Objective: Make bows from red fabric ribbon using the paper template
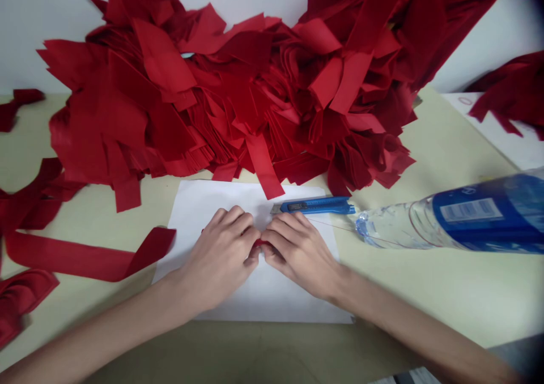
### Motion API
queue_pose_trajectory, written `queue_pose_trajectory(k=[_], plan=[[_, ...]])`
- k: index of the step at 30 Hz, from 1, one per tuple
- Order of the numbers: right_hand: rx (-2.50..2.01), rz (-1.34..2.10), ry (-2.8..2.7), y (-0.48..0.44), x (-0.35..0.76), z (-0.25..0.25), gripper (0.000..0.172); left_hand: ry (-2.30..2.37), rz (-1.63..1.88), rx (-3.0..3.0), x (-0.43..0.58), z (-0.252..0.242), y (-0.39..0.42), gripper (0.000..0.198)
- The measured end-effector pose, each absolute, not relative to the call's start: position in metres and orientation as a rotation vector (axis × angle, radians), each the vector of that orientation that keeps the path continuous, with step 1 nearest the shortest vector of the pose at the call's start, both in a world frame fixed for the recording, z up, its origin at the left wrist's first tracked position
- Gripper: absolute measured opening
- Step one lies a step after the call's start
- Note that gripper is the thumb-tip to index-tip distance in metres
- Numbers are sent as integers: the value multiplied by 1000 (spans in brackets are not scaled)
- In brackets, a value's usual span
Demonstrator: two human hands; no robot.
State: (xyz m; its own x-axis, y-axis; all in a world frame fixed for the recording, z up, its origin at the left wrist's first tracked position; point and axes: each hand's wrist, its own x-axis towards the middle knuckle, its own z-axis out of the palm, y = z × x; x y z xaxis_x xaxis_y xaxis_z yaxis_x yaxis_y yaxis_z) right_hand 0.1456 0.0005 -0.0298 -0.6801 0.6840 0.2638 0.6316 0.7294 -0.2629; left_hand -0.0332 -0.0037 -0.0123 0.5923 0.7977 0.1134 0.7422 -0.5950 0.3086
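Note:
Both my hands meet over a white sheet of paper, fingers curled and pinching. Between them shows a small bit of red ribbon, mostly covered by the fingers. My left hand grips it from the left, and a sliver of red peeks out behind its knuckles. My right hand pinches it from the other side. Just beyond the right knuckles lies a blue utility knife, its blade end pointing left. A thin thread runs from near my right hand toward a clear bottle.
A large heap of red ribbon pieces fills the back of the table. The clear bottle with a blue label lies on its side at right. A long red ribbon strip curves at left. More red pieces sit at far right.

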Motion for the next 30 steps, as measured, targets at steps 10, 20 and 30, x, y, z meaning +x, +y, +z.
queue_pose_trajectory(k=[10, 20, 30], plan=[[-1024, 321, -2624, 2, 150, -24, 19, 1223, 423, 2555, -31, -21, -1, 14], [-1074, 455, -2545, 3, 154, -23, 12, 1194, 486, 2511, -31, -24, 1, 15], [-987, 191, -2568, 0, 147, -33, 19, 1120, 336, 2695, -38, -23, -3, 17]])
